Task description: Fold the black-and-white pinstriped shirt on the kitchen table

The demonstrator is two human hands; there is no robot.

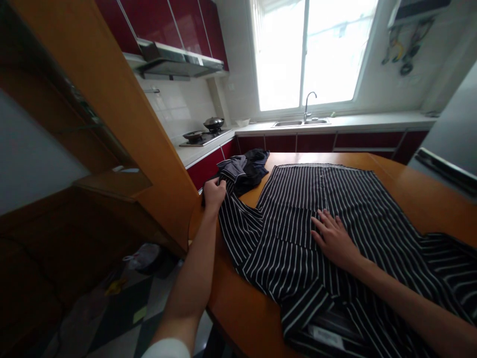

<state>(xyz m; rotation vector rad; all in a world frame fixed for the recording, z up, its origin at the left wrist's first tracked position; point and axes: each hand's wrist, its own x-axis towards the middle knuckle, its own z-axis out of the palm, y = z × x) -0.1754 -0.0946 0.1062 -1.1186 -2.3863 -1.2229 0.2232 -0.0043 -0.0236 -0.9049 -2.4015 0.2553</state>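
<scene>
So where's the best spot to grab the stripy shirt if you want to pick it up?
I'd take the stripy shirt by its collar, coming from the near side. The collar lies at the shirt's near end and is folded, so its edge is probably easy to pinch. The middle, under the right hand, lies spread flat, leaving less to pinch.

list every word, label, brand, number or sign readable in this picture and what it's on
No text can be read anywhere in this picture.
White label inside the collar of the striped shirt: too blurred to read.
Range hood: any marks on it are too small to make out.
</scene>
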